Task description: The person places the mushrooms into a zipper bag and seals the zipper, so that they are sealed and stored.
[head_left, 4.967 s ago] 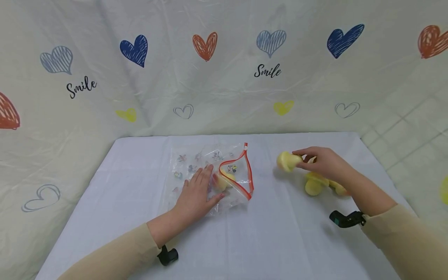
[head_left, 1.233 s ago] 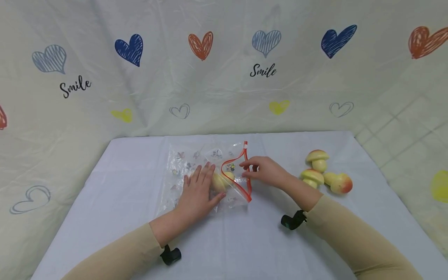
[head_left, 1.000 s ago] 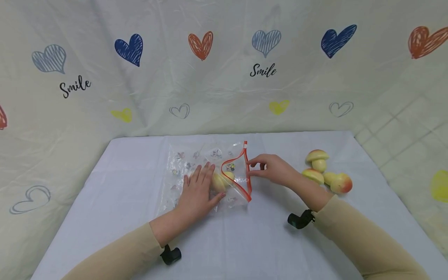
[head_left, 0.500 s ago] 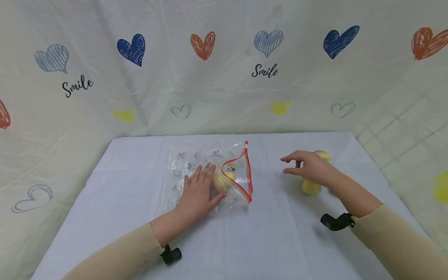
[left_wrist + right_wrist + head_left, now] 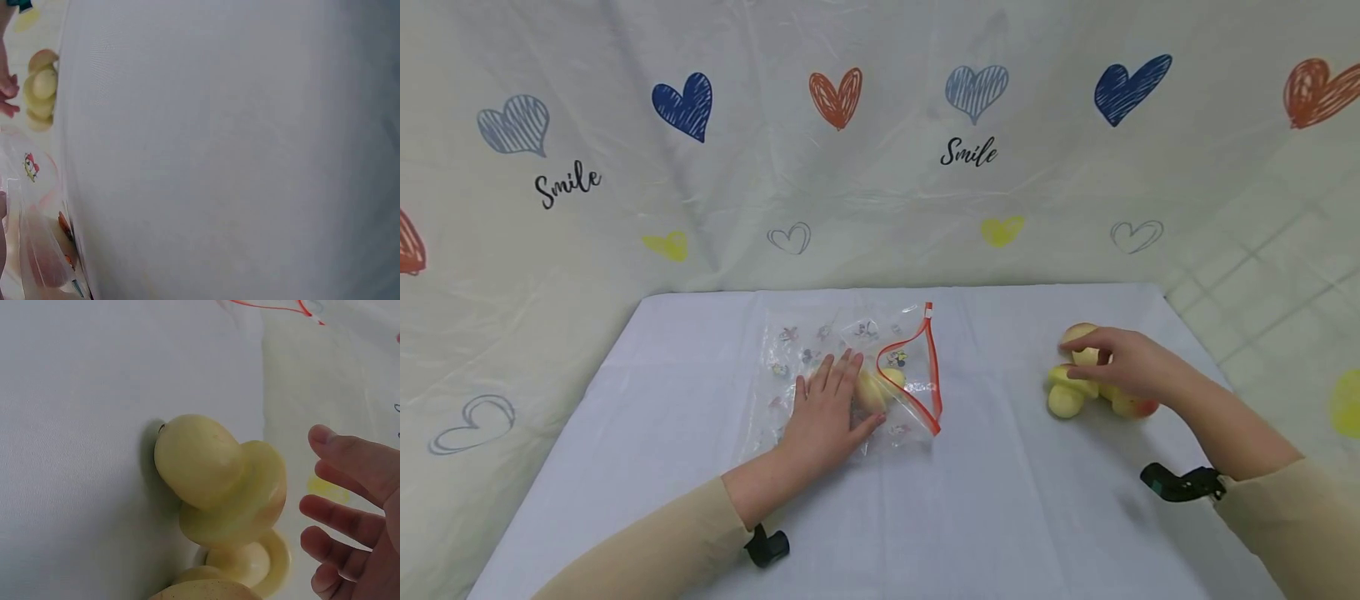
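In the head view, my left hand (image 5: 823,412) rests flat, fingers spread, on a clear plastic bag (image 5: 790,354) with a red zip edge (image 5: 935,371). The bag's mouth gapes toward the right. Yellow mushrooms (image 5: 870,392) show through the plastic beside my fingers and thumb. My right hand (image 5: 1123,362) hovers over a cluster of toy mushrooms, thumb and fingers apart, holding nothing. The nearest mushroom (image 5: 1065,402) lies stem toward me; another (image 5: 1078,332) is behind it, and a red-tipped one (image 5: 1137,407) is partly under the hand. In the right wrist view, the fingers are clear of the mushroom (image 5: 200,459).
A white cloth (image 5: 970,500) covers the table. Behind it hangs a pale backdrop (image 5: 880,183) printed with hearts. Black wrist cameras sit on the left wrist (image 5: 767,547) and right wrist (image 5: 1180,483).
Five seconds ago my right hand held a mushroom; it then reached the bag's mouth, and a second mushroom shows inside. The empty hand has moved right to the cluster. My left hand stays put.
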A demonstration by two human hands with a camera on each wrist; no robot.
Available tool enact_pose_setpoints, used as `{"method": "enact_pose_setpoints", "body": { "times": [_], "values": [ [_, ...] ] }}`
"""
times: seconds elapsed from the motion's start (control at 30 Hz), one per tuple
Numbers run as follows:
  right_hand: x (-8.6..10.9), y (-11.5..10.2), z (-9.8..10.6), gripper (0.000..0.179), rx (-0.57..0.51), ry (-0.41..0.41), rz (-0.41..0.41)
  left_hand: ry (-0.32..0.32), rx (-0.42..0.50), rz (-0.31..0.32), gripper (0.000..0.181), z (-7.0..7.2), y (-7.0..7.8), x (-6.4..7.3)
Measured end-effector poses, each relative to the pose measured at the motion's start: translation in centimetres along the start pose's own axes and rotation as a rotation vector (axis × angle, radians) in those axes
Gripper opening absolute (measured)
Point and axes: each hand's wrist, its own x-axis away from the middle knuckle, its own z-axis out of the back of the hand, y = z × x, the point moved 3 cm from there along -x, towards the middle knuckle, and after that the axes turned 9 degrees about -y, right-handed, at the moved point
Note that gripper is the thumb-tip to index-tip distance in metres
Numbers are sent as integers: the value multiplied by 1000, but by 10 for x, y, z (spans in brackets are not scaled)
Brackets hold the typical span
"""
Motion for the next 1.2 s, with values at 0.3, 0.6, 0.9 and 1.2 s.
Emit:
{"method": "enact_pose_setpoints", "body": {
  "times": [0.3,0.6,0.9,1.2],
  "values": [
    [-3,6,-5,55,14,-64,51,-6,-13,0,92,0,0,0],
    [-7,8,-9,59,46,-120,20,-7,-7,-3,92,2,1,1],
    [-5,8,-8,60,94,-124,-25,-6,-8,-2,93,2,1,0],
    [-7,8,-11,56,115,-109,-30,-9,-22,1,93,0,0,0]
  ]
}}
